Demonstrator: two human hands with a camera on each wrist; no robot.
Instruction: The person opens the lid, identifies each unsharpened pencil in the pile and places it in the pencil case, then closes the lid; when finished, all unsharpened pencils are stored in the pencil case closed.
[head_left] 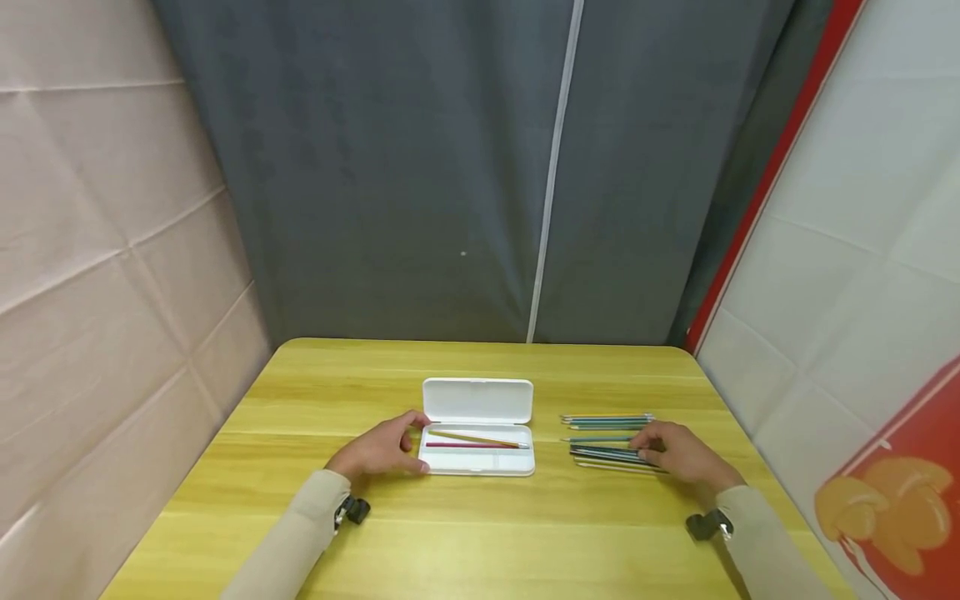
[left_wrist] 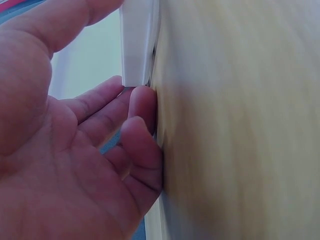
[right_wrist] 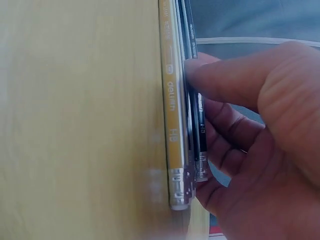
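A white pencil case (head_left: pixel 442 462) lies with its lid (head_left: pixel 477 402) raised at the back. Inside it are a yellow pencil (head_left: pixel 467 437) and a pinkish-red pencil (head_left: pixel 457 445). My left hand (head_left: pixel 386 448) holds the left end of the case, thumb at the front corner and fingertips around the back one. To the right, my right hand (head_left: pixel 688 454) pinches at the eraser ends of dark pencils (head_left: pixel 603 454); the thumb (right_wrist: pixel 202 75) presses on one. A yellow HB pencil (right_wrist: pixel 172 115) lies alongside. How many pencils the fingers grip is hidden.
Behind the right hand lies another row of pencils (head_left: pixel 603 422), with a single green pencil (head_left: pixel 596 439) in front of it. The yellow wood-grain table (head_left: pixel 480 533) ends at a grey curtain (head_left: pixel 405 183). Pale cloth walls (head_left: pixel 112 250) flank it.
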